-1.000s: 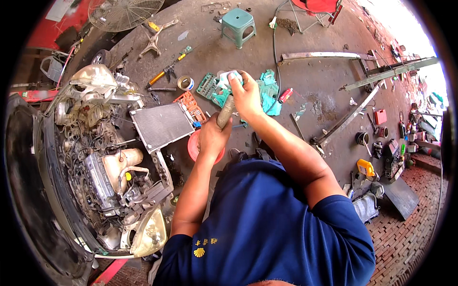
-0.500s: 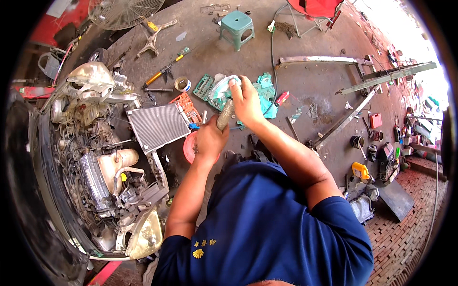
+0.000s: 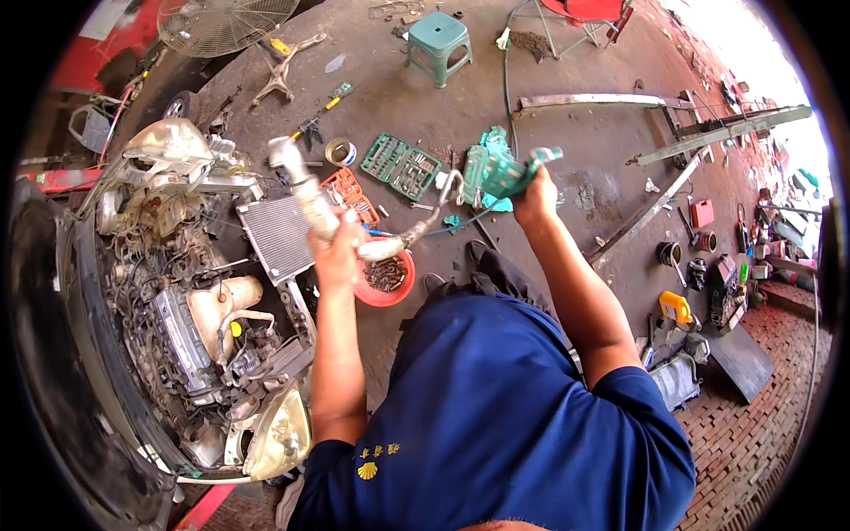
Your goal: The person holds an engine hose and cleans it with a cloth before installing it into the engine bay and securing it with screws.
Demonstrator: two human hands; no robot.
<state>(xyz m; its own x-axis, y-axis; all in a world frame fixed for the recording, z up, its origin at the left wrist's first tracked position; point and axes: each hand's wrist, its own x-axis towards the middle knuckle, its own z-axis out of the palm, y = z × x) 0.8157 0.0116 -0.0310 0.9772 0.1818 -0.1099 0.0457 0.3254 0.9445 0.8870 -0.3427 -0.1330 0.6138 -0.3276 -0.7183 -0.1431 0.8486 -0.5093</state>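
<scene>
Left hand: is clasping whitish-grey ribbed tube, its long axis running forward-left from it.
Right hand: is pinching crumpled teal cloth.

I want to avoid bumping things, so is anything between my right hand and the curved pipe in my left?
Yes: the green object in your right hand sits on the side facing the curved pipe in your left hand. Nothing else visible blocks the gap, though its edge merges with green material on the floor.
</scene>
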